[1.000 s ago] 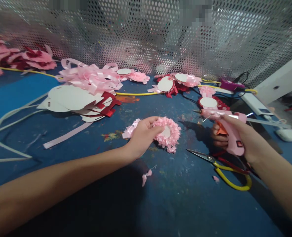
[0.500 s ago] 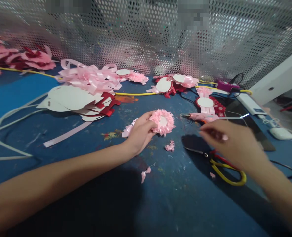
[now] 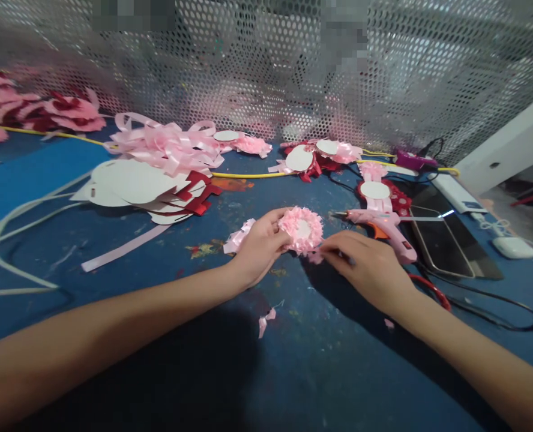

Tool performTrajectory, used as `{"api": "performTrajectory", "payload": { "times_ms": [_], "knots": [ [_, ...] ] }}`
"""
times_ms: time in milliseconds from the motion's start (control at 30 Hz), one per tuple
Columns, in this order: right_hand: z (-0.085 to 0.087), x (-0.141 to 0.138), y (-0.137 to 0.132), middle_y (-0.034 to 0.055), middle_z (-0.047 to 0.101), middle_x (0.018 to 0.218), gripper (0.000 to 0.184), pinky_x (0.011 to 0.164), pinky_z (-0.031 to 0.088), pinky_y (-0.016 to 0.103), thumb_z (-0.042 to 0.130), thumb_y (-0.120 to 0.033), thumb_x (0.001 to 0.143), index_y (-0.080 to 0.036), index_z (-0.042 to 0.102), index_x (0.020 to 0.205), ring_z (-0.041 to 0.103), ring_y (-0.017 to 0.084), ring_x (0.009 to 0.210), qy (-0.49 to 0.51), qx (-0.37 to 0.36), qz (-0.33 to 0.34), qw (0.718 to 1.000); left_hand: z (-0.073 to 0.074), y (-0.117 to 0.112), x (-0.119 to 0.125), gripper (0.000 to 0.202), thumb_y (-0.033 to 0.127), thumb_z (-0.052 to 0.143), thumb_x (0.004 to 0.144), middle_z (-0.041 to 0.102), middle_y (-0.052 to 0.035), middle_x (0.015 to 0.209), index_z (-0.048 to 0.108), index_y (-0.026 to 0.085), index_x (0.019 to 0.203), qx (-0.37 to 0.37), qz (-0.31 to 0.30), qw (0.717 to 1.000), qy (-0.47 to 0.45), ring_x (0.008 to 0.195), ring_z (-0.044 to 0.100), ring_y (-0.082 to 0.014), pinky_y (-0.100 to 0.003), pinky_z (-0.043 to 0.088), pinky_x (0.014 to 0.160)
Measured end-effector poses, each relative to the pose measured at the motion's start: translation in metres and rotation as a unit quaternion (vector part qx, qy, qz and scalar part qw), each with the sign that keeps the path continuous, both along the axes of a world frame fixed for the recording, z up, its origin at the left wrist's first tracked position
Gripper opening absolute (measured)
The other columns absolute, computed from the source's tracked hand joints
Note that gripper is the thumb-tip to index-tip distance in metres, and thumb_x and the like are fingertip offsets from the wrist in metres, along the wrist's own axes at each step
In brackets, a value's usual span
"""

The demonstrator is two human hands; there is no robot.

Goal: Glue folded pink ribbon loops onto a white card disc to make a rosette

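Observation:
My left hand [image 3: 260, 246] grips the left edge of a round pink ribbon rosette [image 3: 303, 228] with a white card centre, tilted up off the blue table [image 3: 167, 336]. My right hand [image 3: 368, 270] reaches in from the right and pinches a small pink ribbon scrap [image 3: 315, 257] at the rosette's lower right edge. A pink glue gun [image 3: 381, 225] lies on the table just behind my right hand, its nozzle pointing left.
White and red card cutouts [image 3: 135, 186] and pink ribbon loops [image 3: 167, 144] lie at the back left. Finished rosettes [image 3: 311, 157] sit along the perforated metal wall [image 3: 266, 66]. A phone [image 3: 444, 237], cables and a red scissor handle [image 3: 433, 291] lie at the right. A ribbon scrap [image 3: 266, 318] lies near.
My right hand put the glue gun down on the table, then moved left over the scissors to the ribbon scrap by the rosette. My left hand tilted the rosette up.

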State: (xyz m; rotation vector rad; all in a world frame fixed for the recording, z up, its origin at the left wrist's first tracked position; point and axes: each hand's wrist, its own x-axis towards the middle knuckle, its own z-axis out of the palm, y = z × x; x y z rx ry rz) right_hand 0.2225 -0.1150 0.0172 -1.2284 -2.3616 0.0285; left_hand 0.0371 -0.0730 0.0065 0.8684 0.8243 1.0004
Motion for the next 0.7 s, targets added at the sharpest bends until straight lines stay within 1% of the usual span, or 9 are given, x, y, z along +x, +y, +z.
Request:
{"api": "performTrajectory", "payload": {
  "times_ms": [100,167,200,233,333,400,467,567,700],
  "knots": [
    [0.006,-0.002,0.003,0.0032,0.070,0.085,0.009,0.074,0.049,0.031,0.055,-0.018,0.090,-0.021,0.061,0.085,0.065,0.017,0.080,0.043,0.060,-0.038,0.997,-0.002,-0.001,0.000,0.048,0.002,0.060,0.059,0.066,-0.0043,0.097,0.060,0.015,0.105,0.017,-0.033,0.999,0.005,0.071,0.056,-0.0105,-0.023,0.041,0.064],
    [0.007,-0.005,0.007,0.0024,0.070,0.083,0.009,0.075,0.049,0.032,0.056,-0.018,0.089,-0.022,0.061,0.082,0.065,0.017,0.079,0.059,0.085,-0.044,0.994,-0.004,-0.001,-0.001,0.050,0.002,0.061,0.059,0.065,-0.0043,0.100,0.061,0.016,0.107,0.035,-0.058,0.998,0.014,0.068,0.054,-0.0094,-0.022,0.040,0.061],
    [0.007,-0.005,0.009,0.0026,0.069,0.083,0.010,0.075,0.049,0.033,0.056,-0.018,0.089,-0.022,0.061,0.082,0.064,0.017,0.079,0.062,0.091,-0.042,0.993,-0.005,-0.001,-0.001,0.050,0.002,0.061,0.060,0.065,-0.0036,0.099,0.061,0.017,0.107,0.044,-0.070,0.996,0.023,0.066,0.053,-0.0088,-0.022,0.039,0.059],
    [0.006,-0.006,0.010,0.0033,0.069,0.084,0.009,0.076,0.049,0.034,0.056,-0.018,0.089,-0.021,0.061,0.082,0.063,0.018,0.080,0.064,0.094,-0.038,0.993,-0.006,-0.001,-0.001,0.049,0.002,0.061,0.060,0.065,-0.0023,0.095,0.062,0.018,0.107,0.054,-0.082,0.995,0.033,0.064,0.052,-0.0086,-0.022,0.038,0.058],
    [0.003,-0.006,0.013,0.0065,0.065,0.090,0.008,0.078,0.048,0.037,0.056,-0.019,0.088,-0.021,0.063,0.084,0.059,0.020,0.087,0.064,0.109,-0.037,0.991,-0.006,-0.002,-0.002,0.044,0.002,0.060,0.063,0.061,0.0028,0.073,0.063,0.018,0.104,0.078,-0.104,0.990,0.045,0.064,0.052,-0.0102,-0.022,0.038,0.058],
    [0.002,-0.005,0.013,0.0082,0.063,0.095,0.008,0.079,0.047,0.039,0.056,-0.020,0.089,-0.020,0.064,0.086,0.057,0.021,0.091,0.056,0.124,-0.042,0.990,-0.005,-0.002,-0.001,0.043,0.002,0.060,0.064,0.058,0.0044,0.066,0.063,0.018,0.103,0.084,-0.108,0.990,0.043,0.067,0.054,-0.0115,-0.022,0.039,0.061],
    [0.001,-0.004,0.013,0.0089,0.062,0.098,0.009,0.081,0.046,0.040,0.055,-0.018,0.089,-0.020,0.064,0.088,0.056,0.022,0.092,0.042,0.135,-0.042,0.989,-0.004,-0.003,-0.001,0.043,0.001,0.060,0.064,0.059,0.0041,0.068,0.062,0.018,0.104,0.083,-0.109,0.990,0.040,0.069,0.055,-0.0118,-0.023,0.041,0.064],
    [0.002,-0.005,0.012,0.0084,0.061,0.099,0.011,0.081,0.046,0.039,0.053,-0.015,0.089,-0.020,0.063,0.090,0.056,0.021,0.092,0.026,0.144,-0.031,0.989,-0.003,-0.003,-0.001,0.043,0.002,0.060,0.064,0.063,0.0022,0.077,0.062,0.018,0.104,0.082,-0.110,0.990,0.036,0.071,0.057,-0.0119,-0.024,0.042,0.068],
    [0.005,-0.007,0.011,0.0088,0.061,0.099,0.010,0.081,0.046,0.039,0.054,-0.014,0.088,-0.020,0.062,0.088,0.056,0.021,0.092,0.029,0.154,-0.038,0.987,-0.003,-0.003,-0.001,0.043,0.002,0.060,0.065,0.065,0.0009,0.084,0.063,0.018,0.104,0.089,-0.117,0.988,0.040,0.072,0.057,-0.0112,-0.023,0.043,0.068]
  ]
}}
